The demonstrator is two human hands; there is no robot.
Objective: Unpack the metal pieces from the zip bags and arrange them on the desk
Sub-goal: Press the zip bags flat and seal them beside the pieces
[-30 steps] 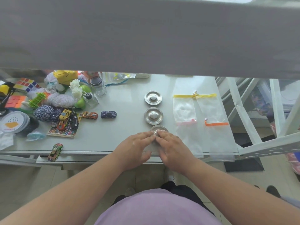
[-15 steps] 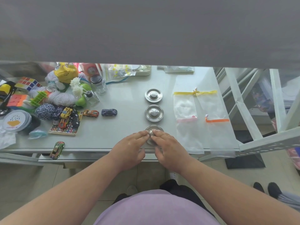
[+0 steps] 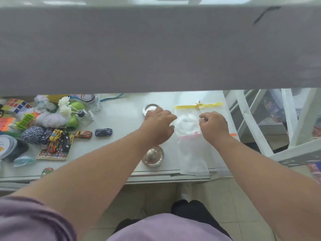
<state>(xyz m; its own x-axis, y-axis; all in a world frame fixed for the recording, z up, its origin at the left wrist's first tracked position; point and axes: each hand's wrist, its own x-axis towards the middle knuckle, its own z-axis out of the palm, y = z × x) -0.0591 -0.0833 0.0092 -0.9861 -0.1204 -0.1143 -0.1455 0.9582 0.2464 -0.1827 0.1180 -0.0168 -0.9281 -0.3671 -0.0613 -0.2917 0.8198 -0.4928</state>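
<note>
head cam | looks forward-down | near desk (image 3: 121,119) edge | single view

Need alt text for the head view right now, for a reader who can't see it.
Two bare hands reach over a white desk: the left hand above a column of metal discs, the right hand over clear zip bags. Toy cars, yarn and cubes crowd the desk's left.

Silver is seen on the disc (image 3: 153,156) below the left hand (image 3: 159,126). Between the hands, a clear bag (image 3: 188,122) is edged in pink; above the right hand (image 3: 213,126) a yellow strip (image 3: 187,106) is seen. Far left of the left hand, a blue car (image 3: 103,132), an orange car (image 3: 83,134) and blue-and-white speckled twine (image 3: 32,135) are set on the pale grey counter (image 3: 121,117).
</note>
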